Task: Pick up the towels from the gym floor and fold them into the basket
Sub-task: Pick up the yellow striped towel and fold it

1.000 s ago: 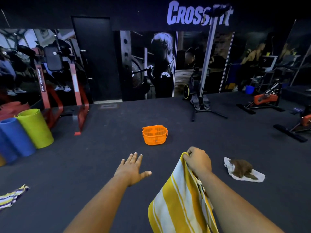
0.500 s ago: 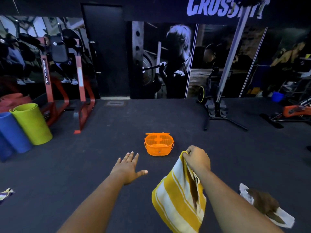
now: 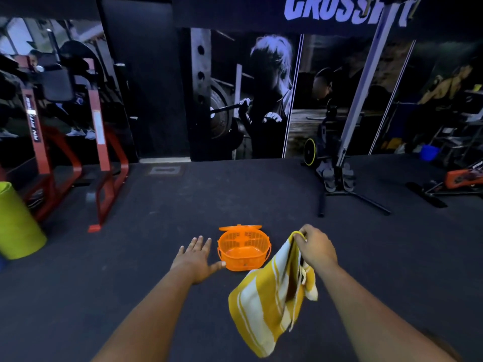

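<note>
An orange plastic basket with its lid flipped back stands on the dark gym floor, just ahead of me. My right hand grips the top edge of a yellow-and-white striped towel, which hangs down to the right of the basket. My left hand is stretched forward with fingers spread, holding nothing, its thumb close to the basket's left side.
A red exercise frame and a rolled green mat stand at the left. A grey pole stand with black floor legs is at the right back. An orange machine sits far right. A dark door and wall posters close off the back.
I have come closer to the basket, which now lies between my hands. The brown-and-white towel on the right and the striped one at the left have dropped out of view.
</note>
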A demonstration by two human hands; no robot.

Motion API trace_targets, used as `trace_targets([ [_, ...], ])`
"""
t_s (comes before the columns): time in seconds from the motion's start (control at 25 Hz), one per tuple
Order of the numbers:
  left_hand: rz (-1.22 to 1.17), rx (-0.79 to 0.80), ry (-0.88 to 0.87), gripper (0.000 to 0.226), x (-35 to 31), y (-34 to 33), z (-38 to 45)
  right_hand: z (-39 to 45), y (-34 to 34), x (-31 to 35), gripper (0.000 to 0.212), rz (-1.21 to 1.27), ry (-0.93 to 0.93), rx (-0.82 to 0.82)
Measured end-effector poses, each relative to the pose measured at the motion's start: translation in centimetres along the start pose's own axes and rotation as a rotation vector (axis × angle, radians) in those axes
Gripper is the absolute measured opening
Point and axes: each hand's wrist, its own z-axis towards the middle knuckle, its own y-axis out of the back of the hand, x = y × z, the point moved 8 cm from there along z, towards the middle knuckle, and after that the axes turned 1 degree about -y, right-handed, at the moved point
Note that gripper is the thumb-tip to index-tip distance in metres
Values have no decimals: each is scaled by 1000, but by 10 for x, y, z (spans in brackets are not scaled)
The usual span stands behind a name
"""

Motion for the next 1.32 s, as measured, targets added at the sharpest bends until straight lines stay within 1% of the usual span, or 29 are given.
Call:
trace_targets([
  [0.16,-3,9,-6,102,5,22,83,81,-27,7,15,102,8,26],
  [0.28,-20,-13,2,101,5,41,142,141,-52,22,16,283,24,80],
  [0.4,-81,-29,-8,99,-6,48,200,196,-84,44,16,520,48,213],
  [0.48,-150,-30,-56,93,-24,53,231,229,-103,60,17,573,84,317],
  [0.56,-260,-21,-115,76,-46,61,254,258,-115,80,17,603,127,412],
  [0.64,-350,-41,-135,52,-63,72,281,284,-126,102,18,651,151,486],
  [0.72,-473,-117,-107,31,-63,82,307,309,-132,116,22,718,156,494],
  [0.76,-596,-147,-75,25,-56,85,319,321,-131,119,25,740,175,465],
  [0.8,-747,-155,-42,22,-47,87,328,330,-128,120,29,754,208,444],
  [0.88,-1011,-127,-17,20,-34,92,347,346,-127,114,34,694,304,456],
  [0.96,-1150,-99,-44,23,-30,104,366,353,-138,111,38,495,410,492],
  [1.0,-1194,-90,-66,25,-30,112,375,357,-144,110,36,381,450,475],
  [1.04,-1207,-87,-80,29,-28,121,384,364,-148,110,31,343,468,415],
  [1.08,-1195,-88,-87,35,-25,127,394,370,-150,111,23,378,455,358],
  [1.12,-1153,-83,-80,44,-19,132,402,377,-152,112,13,468,392,308],
  [1.16,-1106,-88,-82,57,-11,134,409,381,-151,112,12,580,302,264],
  [1.2,-1041,-106,-78,67,-3,136,416,384,-152,114,16,649,232,224],
  [1.24,-940,-160,-80,69,6,138,424,386,-154,119,19,688,175,198],
  [1.28,-823,-234,-61,66,13,143,427,390,-160,124,22,676,156,170],
  [1.32,-763,-332,-61,60,16,146,429,392,-165,131,23,645,156,158],
])
